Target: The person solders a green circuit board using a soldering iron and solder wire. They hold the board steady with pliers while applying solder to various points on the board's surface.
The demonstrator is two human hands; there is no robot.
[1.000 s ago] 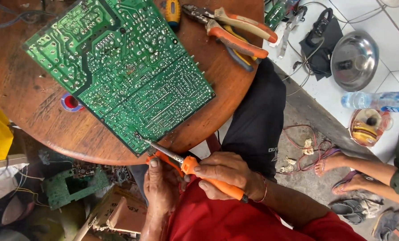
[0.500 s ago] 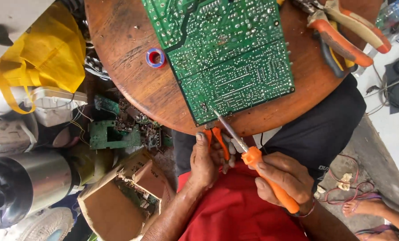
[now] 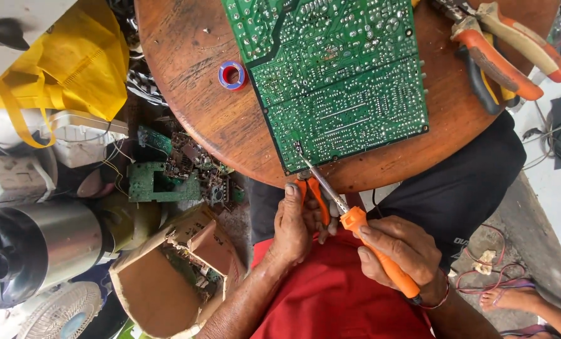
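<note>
Right hand wraps orange soldering iron, tip touching green circuit board lower-left corner, centre frame. Left hand closed on small orange-handled pliers beside it. Board lies on round wooden table; tape roll left, big pliers upper right.

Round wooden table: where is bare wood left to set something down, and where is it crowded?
The table is bare along its left arc, around the small tape roll, and in a thin strip below the circuit board. The upper right is crowded with pliers. At the near edge the right hand holds the soldering iron to the board's corner, beside the left hand.
</note>
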